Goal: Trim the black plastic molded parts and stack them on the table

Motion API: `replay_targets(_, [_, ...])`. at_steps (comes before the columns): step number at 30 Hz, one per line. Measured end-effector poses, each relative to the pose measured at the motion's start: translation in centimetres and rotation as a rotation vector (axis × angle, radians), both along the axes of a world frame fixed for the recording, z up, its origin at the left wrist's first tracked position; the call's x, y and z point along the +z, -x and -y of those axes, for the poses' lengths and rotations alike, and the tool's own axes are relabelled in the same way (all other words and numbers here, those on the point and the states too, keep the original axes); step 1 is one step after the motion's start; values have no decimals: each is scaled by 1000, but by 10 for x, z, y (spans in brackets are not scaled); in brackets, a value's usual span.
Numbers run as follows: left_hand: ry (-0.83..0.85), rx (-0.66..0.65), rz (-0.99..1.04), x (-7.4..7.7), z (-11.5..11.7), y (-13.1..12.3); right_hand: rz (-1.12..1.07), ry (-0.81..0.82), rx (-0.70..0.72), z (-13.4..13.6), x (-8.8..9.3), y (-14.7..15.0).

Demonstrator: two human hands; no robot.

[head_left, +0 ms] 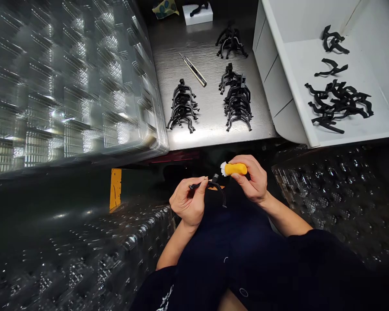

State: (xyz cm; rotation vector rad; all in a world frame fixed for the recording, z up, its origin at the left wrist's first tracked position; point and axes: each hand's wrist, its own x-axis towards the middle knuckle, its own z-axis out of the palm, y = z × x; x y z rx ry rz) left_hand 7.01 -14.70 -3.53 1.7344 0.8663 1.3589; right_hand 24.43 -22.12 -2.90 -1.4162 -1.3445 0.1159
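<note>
- Strong glare on the steel tabletop [210,127] beyond the left hand [188,201] and right hand [250,179]
- Hard white reflections on the clear plastic tray [68,90] left of the hands
- Dim shadow below the hands
- Wide-angle bowing toward the edges

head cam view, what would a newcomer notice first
The bright yellow-handled tool in the right hand catches the eye first, held close to a small black plastic part in the left hand. Above them, piles of black plastic parts sit on a steel table, with more in a white bin. A large clear blister tray fills the left side.
</note>
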Motion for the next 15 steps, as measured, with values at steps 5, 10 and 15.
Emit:
replay_targets(5, [-117,-5,-49,7,-2,0,19,-3,2,2,5,7])
replay_targets(10, [-238,-47,-139,11,-2,-2,116,-59,70,-5,1,11])
replay_targets(15, [-6,-3,-41,3,-3,-5,174,-26,-49,-13,-5,6])
